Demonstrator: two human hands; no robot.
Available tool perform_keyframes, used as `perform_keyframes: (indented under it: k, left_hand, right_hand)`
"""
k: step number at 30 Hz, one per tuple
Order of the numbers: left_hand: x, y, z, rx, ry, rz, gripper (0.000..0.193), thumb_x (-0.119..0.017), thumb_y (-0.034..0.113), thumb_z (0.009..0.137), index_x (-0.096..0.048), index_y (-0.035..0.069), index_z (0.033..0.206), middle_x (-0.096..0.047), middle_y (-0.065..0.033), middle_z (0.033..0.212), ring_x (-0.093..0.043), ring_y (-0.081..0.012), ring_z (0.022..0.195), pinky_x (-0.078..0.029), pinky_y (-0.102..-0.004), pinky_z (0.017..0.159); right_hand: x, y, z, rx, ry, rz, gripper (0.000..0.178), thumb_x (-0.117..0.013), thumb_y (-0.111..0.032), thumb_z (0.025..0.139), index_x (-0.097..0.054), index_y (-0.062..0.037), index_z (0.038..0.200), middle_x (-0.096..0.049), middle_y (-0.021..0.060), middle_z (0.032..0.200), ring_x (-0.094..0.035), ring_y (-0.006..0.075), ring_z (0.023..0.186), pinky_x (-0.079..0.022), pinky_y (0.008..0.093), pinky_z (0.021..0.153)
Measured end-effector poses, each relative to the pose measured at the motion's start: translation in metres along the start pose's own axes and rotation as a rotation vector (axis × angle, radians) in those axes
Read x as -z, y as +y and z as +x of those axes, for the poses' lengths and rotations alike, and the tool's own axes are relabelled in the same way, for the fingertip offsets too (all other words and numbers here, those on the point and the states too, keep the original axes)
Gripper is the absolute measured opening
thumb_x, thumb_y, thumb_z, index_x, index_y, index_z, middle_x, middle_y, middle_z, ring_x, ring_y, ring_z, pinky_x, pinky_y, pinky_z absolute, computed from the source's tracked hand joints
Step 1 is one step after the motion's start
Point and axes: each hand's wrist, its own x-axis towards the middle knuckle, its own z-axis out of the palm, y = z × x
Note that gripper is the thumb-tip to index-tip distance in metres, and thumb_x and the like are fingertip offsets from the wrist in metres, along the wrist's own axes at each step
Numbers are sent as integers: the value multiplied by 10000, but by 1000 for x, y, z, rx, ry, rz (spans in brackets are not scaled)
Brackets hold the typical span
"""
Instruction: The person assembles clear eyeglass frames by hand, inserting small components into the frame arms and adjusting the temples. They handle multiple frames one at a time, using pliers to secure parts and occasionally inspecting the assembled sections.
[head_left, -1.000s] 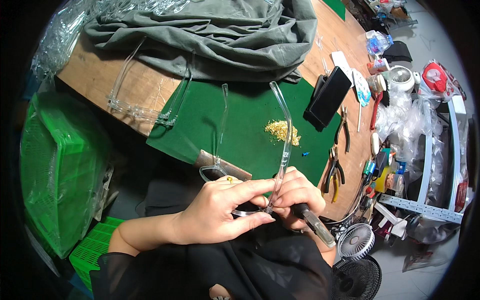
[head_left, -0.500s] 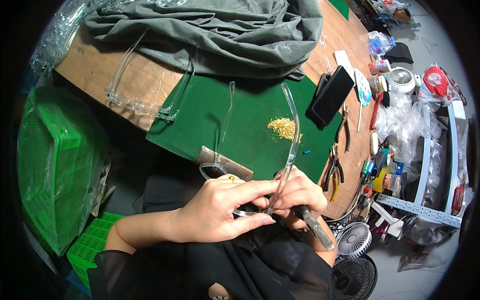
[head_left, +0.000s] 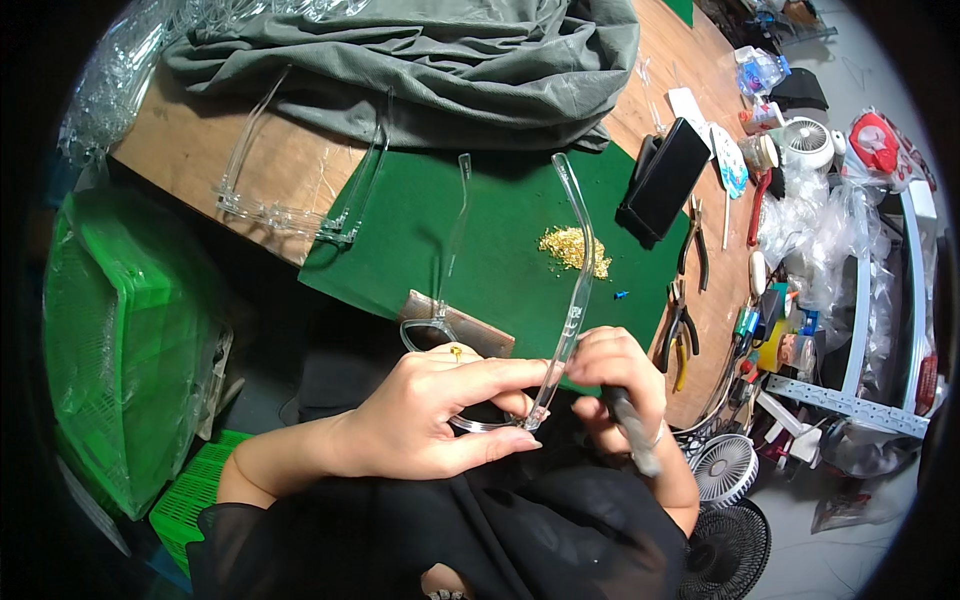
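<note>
My left hand (head_left: 425, 415) pinches a clear plastic eyeglass frame (head_left: 578, 300) near one hinge, between thumb and fingers. Both temples point away from me over the green mat (head_left: 510, 210), and one lens rim shows beyond my knuckles. To the right of that hinge, apart from the frame, my right hand (head_left: 622, 375) is closed around a slim tool (head_left: 632, 430) with a dark grip and a greyish end pointing towards me. Blur hides its exact kind, and its working tip is out of sight. On the mat lies a heap of tiny gold-coloured parts (head_left: 570, 250).
Another clear eyeglass frame (head_left: 285, 215) rests at the left, below a grey cloth (head_left: 420, 75). A brownish block (head_left: 465, 328) sits at the mat's near edge. Rightward are a black phone (head_left: 668, 180), pliers (head_left: 678, 340) and small fans (head_left: 725, 470). Green crates (head_left: 120, 340) stand left.
My right hand has drawn back to the right with the tool, away from the hinge it was touching. The left hand keeps its pinch on the frame.
</note>
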Motion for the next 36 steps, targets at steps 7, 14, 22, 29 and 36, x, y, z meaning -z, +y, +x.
perform_keyframes:
  k: [7,14,22,29,36]
  left_hand:
    - [4,-1,3,-10,-61,-1,458,-725,35,663,-560,-56,1080,-683,-82,810,-635,-168,741,-439,-246,678]
    - [5,-2,5,-3,-52,-14,462,-732,36,648,-572,-40,1074,-683,-73,802,-628,-162,713,-425,-247,659]
    - [4,-6,4,-99,-78,114,408,-745,64,617,-619,-16,997,-665,-84,824,-615,-153,666,-407,-257,588]
    - [3,-6,4,-175,-94,288,416,-721,94,622,-626,27,1021,-622,-30,737,-590,-146,648,-381,-259,581]
    - [5,-2,2,-93,-144,393,458,-707,150,653,-611,73,1094,-558,6,649,-565,-134,624,-371,-265,611]
  right_hand:
    - [9,-5,-8,-280,-375,-175,398,-638,7,563,-498,-19,935,-527,122,896,-530,304,882,-435,368,781]
    - [12,-8,-4,-296,-434,-207,396,-666,-15,580,-495,-23,937,-517,124,889,-514,306,858,-418,369,777]
    - [12,-12,6,-225,-472,-263,373,-680,-43,575,-507,-28,906,-503,117,848,-510,297,825,-410,370,764]
    - [5,-7,-2,-194,-443,-375,294,-683,-79,576,-500,-46,804,-456,92,738,-484,267,719,-395,351,687]
    - [-6,0,-18,-213,-397,-504,257,-673,-93,571,-476,-56,733,-443,75,674,-478,244,656,-391,331,620]
